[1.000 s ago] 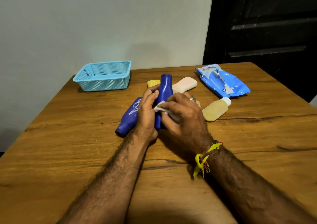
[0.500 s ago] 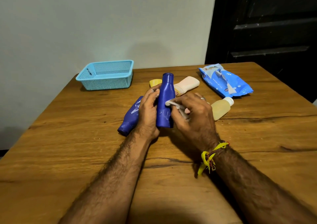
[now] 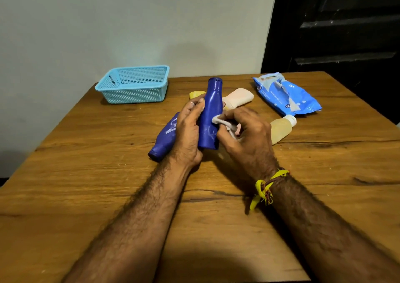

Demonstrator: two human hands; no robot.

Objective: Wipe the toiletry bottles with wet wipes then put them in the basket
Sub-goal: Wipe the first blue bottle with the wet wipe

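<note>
My left hand [image 3: 187, 131] grips a dark blue bottle [image 3: 211, 111] and holds it almost upright over the table's middle. My right hand [image 3: 246, 132] holds a crumpled white wet wipe [image 3: 218, 121] and presses it against the bottle's right side. A second blue bottle [image 3: 165, 138] lies on the table behind my left hand. A pale pink bottle [image 3: 239, 97], a yellow item [image 3: 195, 93] and a clear bottle of yellowish liquid [image 3: 281, 129] lie further back. The light blue mesh basket [image 3: 134, 85] stands at the back left.
A torn blue wet-wipe pack [image 3: 285, 95] lies at the back right of the wooden table [image 3: 108, 185]. A pale wall runs behind the table, and a dark door stands at the right.
The held bottle has tipped more upright and risen slightly. My right hand with the wipe has slid from the bottle's front to its right side.
</note>
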